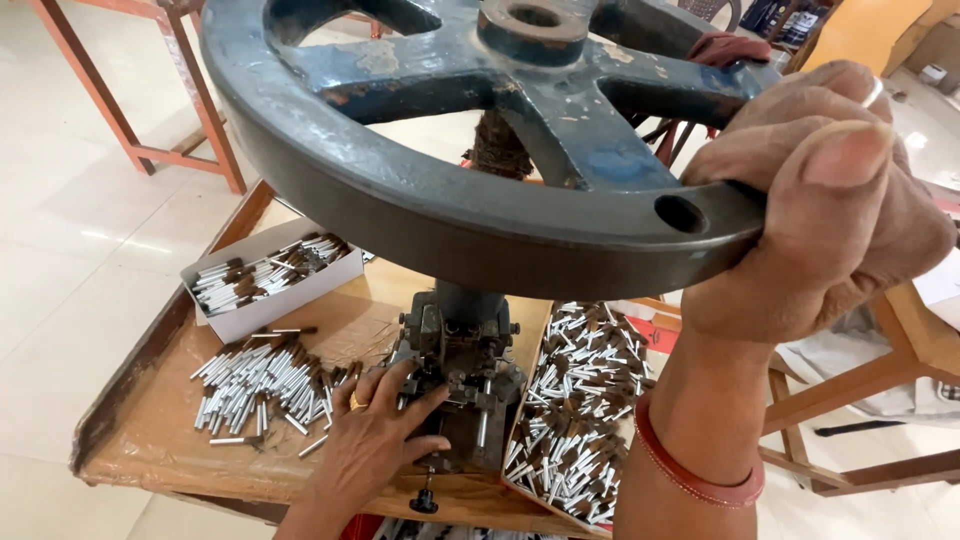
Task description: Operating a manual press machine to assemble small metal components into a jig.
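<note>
Right hand (820,200) clamped over the rim of a big blue-grey iron wheel (420,200), fingers wrapped tight across the top edge and thumb pressed flat on the outer face, just beside a round hole in the rim. Wheel filling the top of the view, spokes running in to a rusty hub, threaded screw (498,150) dropping from the hub toward the press below. Red bangle (690,475) around the right wrist. Left hand (375,440) low down at the base of the small metal press (465,370), fingers spread and half curled, tips resting against the front of the mechanism; whether anything is pinched between them, hard to tell. Gold ring on one finger of that hand. Press standing in the middle of a worn wooden table (150,430) with a raised edge. Loose heap of small silver tubes with brown ends (260,385) lying on the table just left of the left hand. White cardboard box (270,280) further back on the left, holding more of the same tubes. Tray of tubes (580,410) right of the press, between the two forearms, packed full. Red-painted frame legs (195,110) on the pale tiled floor behind.
</note>
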